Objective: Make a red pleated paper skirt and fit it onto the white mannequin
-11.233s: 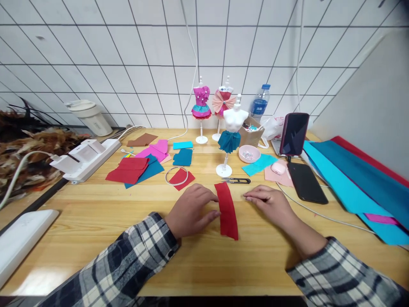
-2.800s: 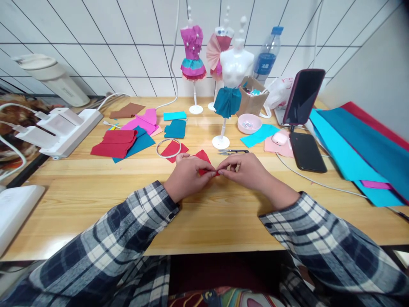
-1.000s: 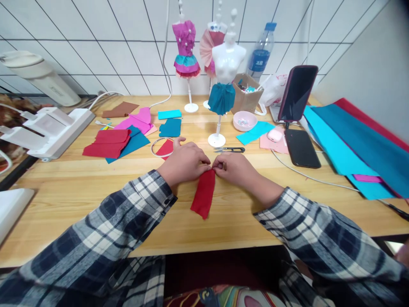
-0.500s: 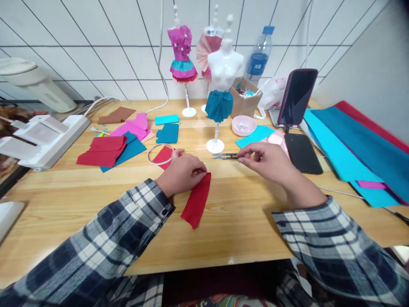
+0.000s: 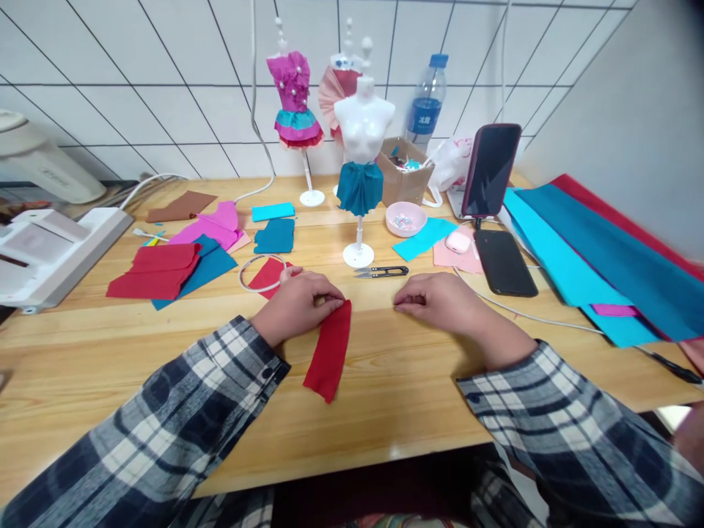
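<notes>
My left hand (image 5: pixel 300 304) pinches the top end of a red crepe strip (image 5: pixel 331 356), which hangs down toward me across the wood. Beside that hand's back, a white ring (image 5: pixel 246 282) lies partly over a smaller red scrap (image 5: pixel 269 277). To the right, my right hand (image 5: pixel 440 302) rests low over the table with its fingertips together; nothing shows between them. Thread snips (image 5: pixel 382 272) lie on the table beyond both hands, touched by neither. Behind the snips stands a white mini mannequin (image 5: pixel 364 121) wearing a pleated teal skirt (image 5: pixel 360 187).
Two dressed mannequins, one in a magenta dress (image 5: pixel 294 88), stand at the back. A pink bead bowl (image 5: pixel 405 220), a cardboard box (image 5: pixel 404 183), a water bottle (image 5: pixel 426 106) and phones (image 5: pixel 491 172) are at right. Folded red cloth (image 5: pixel 154 271) and a power strip (image 5: pixel 71 257) are left.
My right hand has let go of the snips and come nearer to me. The snips stay on the table. My left hand still holds the red strip; the view has shifted slightly.
</notes>
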{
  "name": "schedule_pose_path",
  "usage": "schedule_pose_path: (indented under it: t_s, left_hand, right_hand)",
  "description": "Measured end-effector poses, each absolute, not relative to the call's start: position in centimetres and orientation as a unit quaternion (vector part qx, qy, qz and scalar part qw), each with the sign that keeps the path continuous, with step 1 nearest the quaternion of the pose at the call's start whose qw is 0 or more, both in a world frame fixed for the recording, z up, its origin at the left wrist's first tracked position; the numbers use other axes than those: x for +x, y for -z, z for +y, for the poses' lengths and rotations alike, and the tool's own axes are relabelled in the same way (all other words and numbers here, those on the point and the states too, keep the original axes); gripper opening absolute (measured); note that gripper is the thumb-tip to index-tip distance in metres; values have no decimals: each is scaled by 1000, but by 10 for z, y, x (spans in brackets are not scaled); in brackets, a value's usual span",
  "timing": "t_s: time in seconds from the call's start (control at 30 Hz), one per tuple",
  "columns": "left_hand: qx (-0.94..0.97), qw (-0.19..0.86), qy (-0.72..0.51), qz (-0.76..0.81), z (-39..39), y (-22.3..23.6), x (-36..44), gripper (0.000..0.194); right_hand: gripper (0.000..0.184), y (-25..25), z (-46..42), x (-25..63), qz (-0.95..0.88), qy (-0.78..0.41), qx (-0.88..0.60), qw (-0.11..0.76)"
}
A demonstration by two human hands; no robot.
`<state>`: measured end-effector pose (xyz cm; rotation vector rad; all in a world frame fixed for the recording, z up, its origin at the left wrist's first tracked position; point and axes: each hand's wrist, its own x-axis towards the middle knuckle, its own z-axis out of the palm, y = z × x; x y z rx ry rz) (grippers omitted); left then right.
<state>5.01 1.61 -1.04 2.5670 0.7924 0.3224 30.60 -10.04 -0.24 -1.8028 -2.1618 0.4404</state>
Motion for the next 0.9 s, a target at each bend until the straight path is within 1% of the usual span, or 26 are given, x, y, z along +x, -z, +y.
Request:
schedule_pose_path:
  t_s: [0.17, 0.23, 0.3, 0.4, 0.43, 0.5, 0.7, 0.9]
  left_hand:
    - [925, 213, -113, 293, 13, 10, 53, 15]
    - [924, 220, -112, 292, 12, 10, 54, 16]
    - [921, 232, -111, 292, 11, 11, 56, 16]
    - [915, 250, -108, 297, 11, 11, 59, 17]
    - [914, 254, -106, 299, 11, 11, 59, 17]
    - [913, 262, -99, 298, 11, 11, 60, 18]
    - [904, 286, -78, 308, 12, 9, 60, 18]
    - [899, 297, -96, 307, 13, 11, 60, 17]
  right_hand:
    - [9, 3, -103, 297, -767, -74, -631, 89]
    - [8, 4, -103, 291, -769, -60, -630, 87]
    - [8, 5, -101, 283, -768, -75, -619, 146]
    - [11, 9, -95, 266, -753, -129, -577, 289]
    - [11, 11, -93, 260, -747, -136, -566, 322]
    - [11, 16, -90, 250, -741, -121, -561, 347]
    - [15, 26, -92, 241, -757, -64, -565, 322]
    - [9, 29, -93, 238, -750, -48, -586, 303]
